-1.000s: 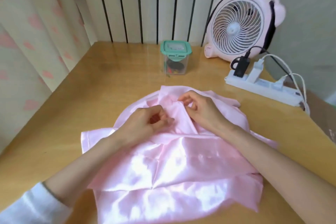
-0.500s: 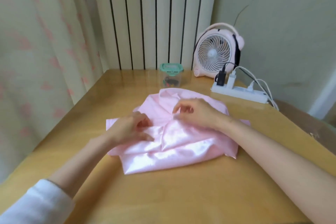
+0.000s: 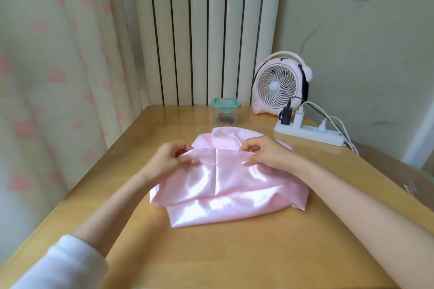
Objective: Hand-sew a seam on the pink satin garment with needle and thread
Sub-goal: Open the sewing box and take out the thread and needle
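1. The wooden bench [image 3: 211, 253] fills the lower half of the view; its far edge meets the wall, and its left edge runs beside the curtain.
2. A pale curtain [image 3: 47, 77] printed with pink shapes hangs along the left side.
3. A white ribbed panel [image 3: 211, 30] with dark vertical gaps stands behind the bench's far edge.
4. The pink satin garment [image 3: 223, 195] lies folded in shiny layers at the middle of the bench; its far edge is raised slightly between the two hands, and a crease runs down its middle.
5. A pink and white fan [image 3: 276, 87] stands upright at the far right corner, facing the camera.
6. A white power strip [image 3: 310, 135] lies in front of the fan, with a black plug and white plugs in it; cables trail off to the right.
7. The left hand [image 3: 168, 159] is at the garment's far left edge; its fingers are curled and pinch the raised fabric; a white sleeve [image 3: 65, 263] covers the forearm near the camera.
8. The right hand [image 3: 265, 152] is at the far right edge; its fingers are curled, pinching the same raised fold.
9. A clear container [image 3: 226, 114] with a green lid stands just beyond the garment; dark items show inside, too small to identify.
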Tool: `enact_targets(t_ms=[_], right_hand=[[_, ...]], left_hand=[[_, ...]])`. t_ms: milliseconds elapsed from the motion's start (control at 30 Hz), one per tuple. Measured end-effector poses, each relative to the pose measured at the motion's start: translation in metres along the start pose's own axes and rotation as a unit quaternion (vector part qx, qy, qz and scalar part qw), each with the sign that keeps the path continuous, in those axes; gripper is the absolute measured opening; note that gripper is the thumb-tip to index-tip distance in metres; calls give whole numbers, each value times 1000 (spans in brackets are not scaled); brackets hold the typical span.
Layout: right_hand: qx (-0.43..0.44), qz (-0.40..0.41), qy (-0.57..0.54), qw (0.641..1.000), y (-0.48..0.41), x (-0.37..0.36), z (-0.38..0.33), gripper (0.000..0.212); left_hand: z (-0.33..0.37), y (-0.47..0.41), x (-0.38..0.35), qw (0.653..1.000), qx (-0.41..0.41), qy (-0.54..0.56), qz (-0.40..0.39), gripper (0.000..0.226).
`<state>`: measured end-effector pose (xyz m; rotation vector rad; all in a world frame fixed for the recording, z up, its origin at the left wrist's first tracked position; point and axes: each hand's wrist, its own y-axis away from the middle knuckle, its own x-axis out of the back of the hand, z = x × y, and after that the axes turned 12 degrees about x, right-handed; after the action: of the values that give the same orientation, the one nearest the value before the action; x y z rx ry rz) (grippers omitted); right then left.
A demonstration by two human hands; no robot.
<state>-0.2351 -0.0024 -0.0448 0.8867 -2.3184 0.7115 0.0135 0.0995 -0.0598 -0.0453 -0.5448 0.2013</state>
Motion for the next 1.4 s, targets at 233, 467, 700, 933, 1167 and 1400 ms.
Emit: enact_targets(t_ms=[233, 467, 700, 933, 1167, 1400], right_hand=[[-16, -65, 45, 997, 1, 6, 15, 31], [-15, 77, 107, 991, -33, 27, 17, 17], [-55, 147, 135, 978, -114, 50, 40, 15], [-115, 131, 152, 973, -182, 59, 79, 54], [-257, 210, -108, 937, -237, 55, 121, 60], [-232, 251, -223, 913, -232, 55, 111, 18]], left_hand=[[-5, -11, -7, 995, -3, -95, -26, 19], [24, -50, -4, 991, -30, -118, 56, 6], [34, -133, 10, 992, 33, -107, 57, 9], [28, -229, -6, 993, 87, -76, 15, 44], [15, -284, -46, 972, 200, 121, -12, 61], [18, -282, -50, 946, 216, 242, -3, 46]])
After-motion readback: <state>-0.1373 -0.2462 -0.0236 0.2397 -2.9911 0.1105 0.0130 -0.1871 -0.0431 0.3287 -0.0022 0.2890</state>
